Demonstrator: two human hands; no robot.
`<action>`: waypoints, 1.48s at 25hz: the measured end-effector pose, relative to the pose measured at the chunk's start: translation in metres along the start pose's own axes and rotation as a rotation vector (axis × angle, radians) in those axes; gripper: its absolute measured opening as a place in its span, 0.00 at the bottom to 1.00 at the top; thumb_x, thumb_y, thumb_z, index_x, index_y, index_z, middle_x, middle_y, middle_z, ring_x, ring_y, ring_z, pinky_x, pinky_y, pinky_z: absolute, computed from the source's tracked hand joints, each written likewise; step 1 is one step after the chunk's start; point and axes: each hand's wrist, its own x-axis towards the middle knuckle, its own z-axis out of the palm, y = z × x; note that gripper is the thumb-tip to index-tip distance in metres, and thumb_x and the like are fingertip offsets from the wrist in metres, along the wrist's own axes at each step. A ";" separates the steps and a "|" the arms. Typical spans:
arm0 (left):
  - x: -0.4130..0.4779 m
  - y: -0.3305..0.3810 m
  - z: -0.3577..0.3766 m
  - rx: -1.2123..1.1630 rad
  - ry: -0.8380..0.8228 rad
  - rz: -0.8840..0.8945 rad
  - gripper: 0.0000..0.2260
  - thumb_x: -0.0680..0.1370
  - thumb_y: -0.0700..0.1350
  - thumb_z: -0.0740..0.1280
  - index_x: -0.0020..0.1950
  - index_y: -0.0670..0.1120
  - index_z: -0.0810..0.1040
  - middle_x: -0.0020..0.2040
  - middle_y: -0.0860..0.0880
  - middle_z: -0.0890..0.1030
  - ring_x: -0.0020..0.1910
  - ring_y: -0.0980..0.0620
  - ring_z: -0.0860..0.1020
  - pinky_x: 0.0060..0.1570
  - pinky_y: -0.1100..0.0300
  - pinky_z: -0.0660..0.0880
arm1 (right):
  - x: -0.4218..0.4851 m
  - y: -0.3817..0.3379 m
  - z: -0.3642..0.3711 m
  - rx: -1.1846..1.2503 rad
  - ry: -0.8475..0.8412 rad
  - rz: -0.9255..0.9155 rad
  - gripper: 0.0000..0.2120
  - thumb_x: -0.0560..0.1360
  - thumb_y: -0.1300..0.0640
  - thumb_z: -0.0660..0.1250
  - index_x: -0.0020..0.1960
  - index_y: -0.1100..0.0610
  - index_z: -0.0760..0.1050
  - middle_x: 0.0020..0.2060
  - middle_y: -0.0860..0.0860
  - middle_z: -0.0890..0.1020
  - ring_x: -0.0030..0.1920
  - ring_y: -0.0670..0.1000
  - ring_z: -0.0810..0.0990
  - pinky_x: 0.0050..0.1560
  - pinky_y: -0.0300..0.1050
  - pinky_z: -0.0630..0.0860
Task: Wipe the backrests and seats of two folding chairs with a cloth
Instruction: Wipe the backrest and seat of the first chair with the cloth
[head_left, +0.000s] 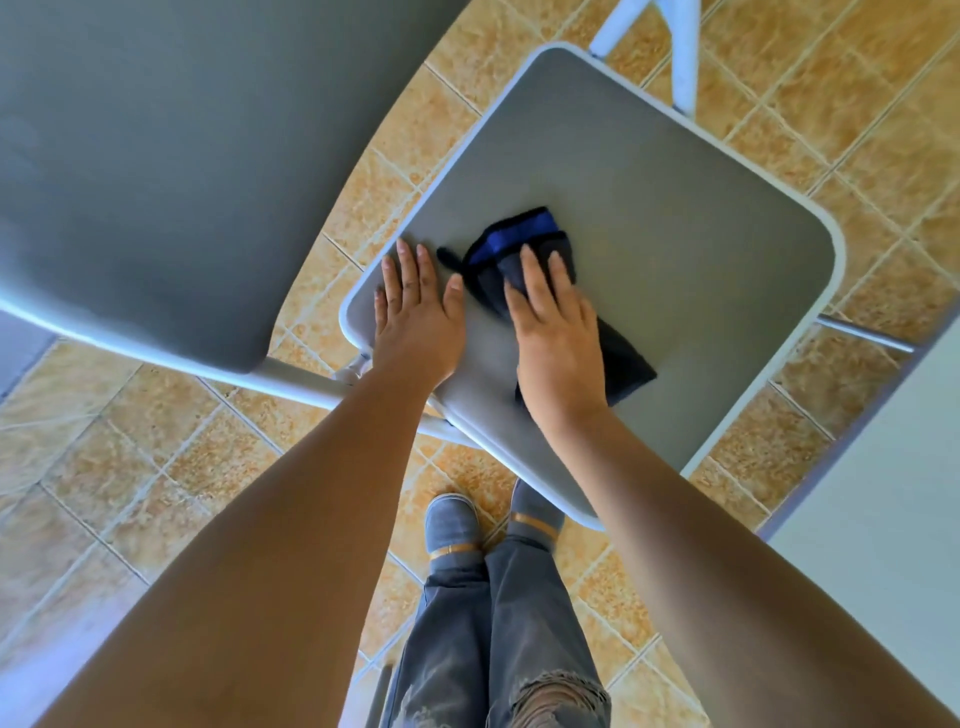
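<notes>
Pressing down, the right hand (558, 338) lays straight fingers on the dark cloth (519, 236) near the middle of the seat (675, 234), gripping nothing; the left hand (415, 322) lies flat and empty at the edge nearest the backrest (182, 156). Overlapping strokes out to each corner would serve best. Counted: one cloth, one seat, one backrest, two hands

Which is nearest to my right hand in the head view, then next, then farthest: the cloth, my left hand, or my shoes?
1. cloth: directly under the right hand, pressed onto the seat.
2. left hand: just to its left, flat on the seat's edge, not touching it.
3. shoes: down on the floor, below the seat's near edge.
</notes>
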 end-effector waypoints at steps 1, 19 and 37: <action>0.000 0.000 0.000 0.002 0.010 0.001 0.27 0.83 0.56 0.42 0.78 0.46 0.39 0.78 0.48 0.37 0.77 0.50 0.37 0.75 0.52 0.38 | -0.015 0.002 0.001 -0.019 -0.023 -0.067 0.25 0.75 0.62 0.47 0.69 0.59 0.69 0.76 0.55 0.61 0.75 0.60 0.59 0.68 0.57 0.65; -0.004 0.006 0.012 0.136 0.111 0.007 0.30 0.82 0.59 0.44 0.78 0.45 0.41 0.79 0.47 0.40 0.78 0.47 0.40 0.75 0.51 0.41 | -0.094 0.052 -0.008 -0.035 0.023 0.069 0.25 0.74 0.66 0.54 0.71 0.58 0.67 0.76 0.55 0.58 0.75 0.60 0.58 0.66 0.58 0.65; -0.014 0.051 0.061 0.418 0.168 0.307 0.31 0.80 0.61 0.40 0.78 0.46 0.37 0.79 0.47 0.39 0.77 0.48 0.38 0.75 0.49 0.40 | -0.044 0.149 -0.034 0.017 0.164 0.529 0.24 0.73 0.67 0.59 0.69 0.58 0.69 0.76 0.55 0.60 0.74 0.61 0.60 0.66 0.60 0.66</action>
